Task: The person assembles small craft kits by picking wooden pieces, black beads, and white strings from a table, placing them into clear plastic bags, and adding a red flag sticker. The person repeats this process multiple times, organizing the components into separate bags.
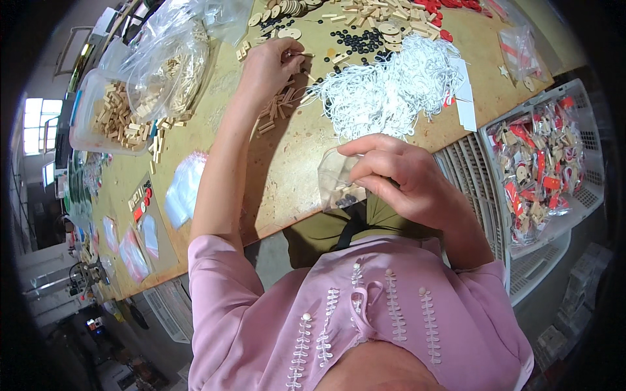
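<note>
My left hand (274, 65) reaches to the far part of the table, its fingers pinched by a small pale wooden stick (307, 55) that shows at the fingertips. Below its wrist lies a loose pile of short wooden blocks (279, 109). Close to the table's front edge, my right hand (394, 171) pinches the top of a small clear plastic bag (330, 174). Several black beads and pale wooden pieces sit in the bag's bottom. Between the hands spreads a big tangle of white cord (391, 88), with black beads (358, 42) scattered behind it.
Wooden discs (290, 8) and red pieces (450, 4) lie along the back. At left stand a clear tub (79, 130) of wooden blocks and a large plastic bag (186, 72). Empty bags (186, 189) lie nearby. A white crate (590, 124) holds filled bags at right.
</note>
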### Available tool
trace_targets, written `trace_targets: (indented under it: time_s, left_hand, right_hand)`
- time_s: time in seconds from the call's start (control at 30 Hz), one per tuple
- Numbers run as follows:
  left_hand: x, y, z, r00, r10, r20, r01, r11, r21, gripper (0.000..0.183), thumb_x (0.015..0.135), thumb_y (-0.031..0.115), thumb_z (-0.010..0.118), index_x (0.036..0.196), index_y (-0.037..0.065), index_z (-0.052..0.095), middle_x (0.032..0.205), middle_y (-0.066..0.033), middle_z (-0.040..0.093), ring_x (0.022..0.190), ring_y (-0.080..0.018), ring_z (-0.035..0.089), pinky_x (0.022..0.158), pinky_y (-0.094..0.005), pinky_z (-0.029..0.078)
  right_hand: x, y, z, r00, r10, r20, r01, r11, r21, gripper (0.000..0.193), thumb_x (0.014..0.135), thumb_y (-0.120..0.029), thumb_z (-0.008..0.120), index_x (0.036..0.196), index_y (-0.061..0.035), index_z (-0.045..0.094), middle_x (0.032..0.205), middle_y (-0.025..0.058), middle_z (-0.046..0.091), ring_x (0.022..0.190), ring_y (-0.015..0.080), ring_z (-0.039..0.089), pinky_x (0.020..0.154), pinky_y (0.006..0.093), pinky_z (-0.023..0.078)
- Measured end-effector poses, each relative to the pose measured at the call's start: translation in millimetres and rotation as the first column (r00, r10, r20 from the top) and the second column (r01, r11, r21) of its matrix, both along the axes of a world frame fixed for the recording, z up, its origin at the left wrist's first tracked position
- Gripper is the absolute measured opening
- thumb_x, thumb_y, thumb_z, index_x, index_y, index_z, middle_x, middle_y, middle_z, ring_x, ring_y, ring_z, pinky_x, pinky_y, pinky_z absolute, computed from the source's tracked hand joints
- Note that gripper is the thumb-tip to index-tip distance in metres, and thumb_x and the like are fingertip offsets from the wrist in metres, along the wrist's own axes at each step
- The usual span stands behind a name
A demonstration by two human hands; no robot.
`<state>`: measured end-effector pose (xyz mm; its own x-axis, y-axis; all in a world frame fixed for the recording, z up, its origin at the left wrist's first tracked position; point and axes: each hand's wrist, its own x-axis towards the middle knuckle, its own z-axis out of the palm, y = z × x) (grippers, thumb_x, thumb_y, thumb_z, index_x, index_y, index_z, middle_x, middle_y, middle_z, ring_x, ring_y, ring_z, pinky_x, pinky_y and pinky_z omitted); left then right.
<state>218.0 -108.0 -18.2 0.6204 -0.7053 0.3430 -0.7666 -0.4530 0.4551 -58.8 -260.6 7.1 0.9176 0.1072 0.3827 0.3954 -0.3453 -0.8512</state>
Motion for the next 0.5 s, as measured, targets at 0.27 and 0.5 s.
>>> trace_targets:
  time_s: [0.27,0.5]
  left_hand:
    - [25.7,-15.5,-5.1,0.998,0.019,-0.055,-0.003,0.961,0.275,0.02,0.086,0.013,0.079,0.102,0.004,0.073,0.09,-0.0095,0.077,0.078,-0.0184,0.073,0.076,-0.0327,0.057]
    - [-40.2,-8.6,45.1,0.72,-0.269,-0.64,0.079,0.948,-0.309,0.006,0.088,0.003,0.072,0.094,0.004,0.072,0.087,-0.0001,0.072,0.08,-0.0066,0.067,0.071,-0.0259,0.053]
  right_hand:
    - [-0.2,-16.4,-4.3,0.996,0.001,-0.088,-0.002,1.0,-0.021,0.01,0.087,0.001,0.072,0.097,-0.0013,0.07,0.125,0.0147,0.069,0.103,0.0296,0.07,0.086,0.0367,0.055]
    - [2.7,-27.3,-3.2,0.999,-0.028,-0.015,0.028,0.999,-0.02,0.011,0.087,0.003,0.071,0.098,-0.0014,0.07,0.121,0.015,0.07,0.099,0.0286,0.07,0.083,0.0357,0.055]
